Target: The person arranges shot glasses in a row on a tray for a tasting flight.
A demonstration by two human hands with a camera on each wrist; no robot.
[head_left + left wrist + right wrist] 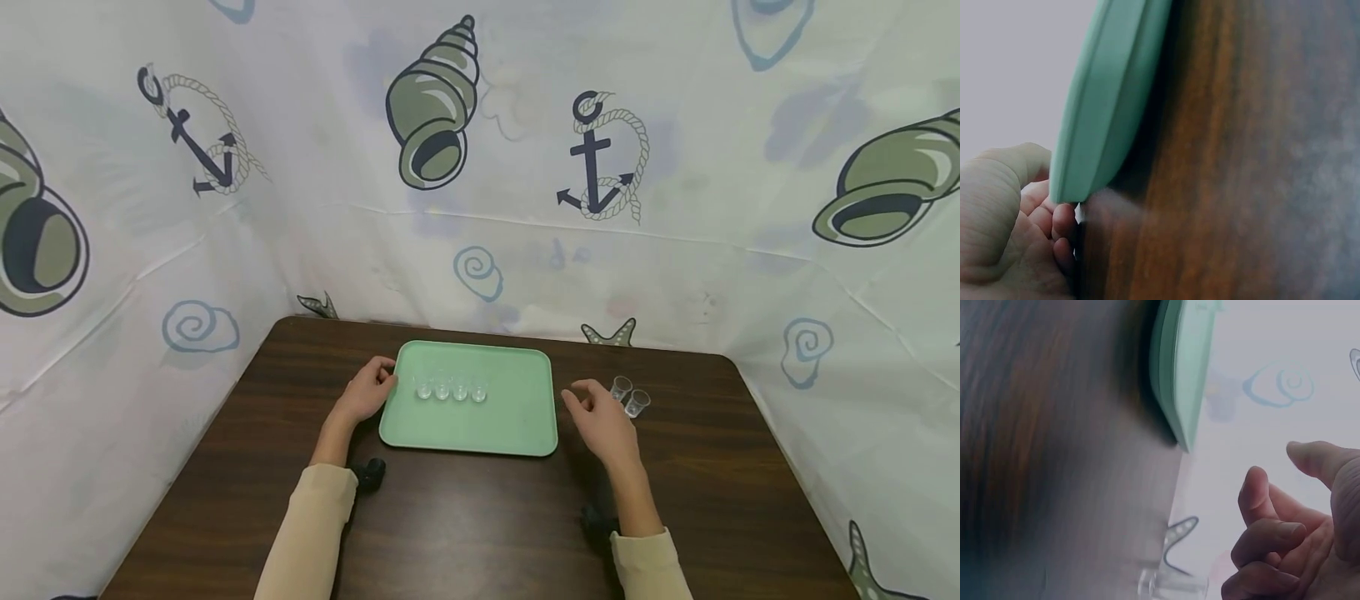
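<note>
"Where's the tray from where you're standing?"

"Mid-tabletop. The green tray (502, 429) lies flat on the dark tabletop (465, 508). Call its centre the clock's middle, with twelve at the far side from the person."

"And the left hand (367, 389)?"

"Just past nine, on the rim. The thumb comes over the lip and the fingers curl in beneath, so the edge is pinched. I'd guess that steadies it."

"The right hand (604, 423) isn't holding anything, is it?"

"No. It hovers near three o'clock, clear of the rim, thumb and forefinger well parted, the other fingers loosely bent."

"What's beside it?"

"Two clear cups (622, 387), upright on the tabletop, farther out toward three. The hand partly hides them from here, and I see no grip on either. That spot probably suits the right hand, being within its easy reach."

"There are more inside, though."

"Yes, a row of four clear cups (460, 392), running from about the centre out toward nine. Neatly side by side, likely so none crowds another, and the raised lip would stop a strayer."

"Any brand or label?"

"None I can read, on cups or tray. The pale cloth (525, 275) hung around at nine, twelve and three has printed shells, anchors and starfish, but no lettering I can make out."
</note>
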